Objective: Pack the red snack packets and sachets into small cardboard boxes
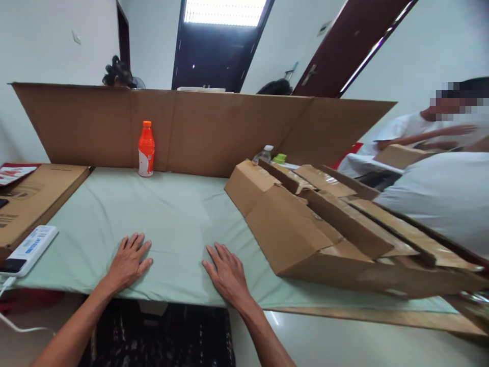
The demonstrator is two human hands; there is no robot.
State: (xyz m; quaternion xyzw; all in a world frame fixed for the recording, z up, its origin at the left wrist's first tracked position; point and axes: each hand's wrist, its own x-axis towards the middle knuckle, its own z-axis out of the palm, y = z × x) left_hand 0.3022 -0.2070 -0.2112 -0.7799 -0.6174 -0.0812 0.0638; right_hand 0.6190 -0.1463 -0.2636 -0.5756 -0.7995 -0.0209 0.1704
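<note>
My left hand (129, 261) lies flat, palm down, on the pale green cloth (175, 214) near the table's front edge, fingers spread and holding nothing. My right hand (226, 272) rests the same way a little to the right, also empty. Just right of it lies a stack of flattened cardboard boxes (305, 229), a short gap away from my fingers. An orange drink bottle (145, 149) stands upright at the back against a cardboard screen (214, 127).
A flat cardboard box (34, 196) lies at the left, with a white power strip (28, 250) and a phone beside it. A clear bottle (264, 153) and a green cap sit behind the stack. Another person in a white shirt (439, 204) works at the right.
</note>
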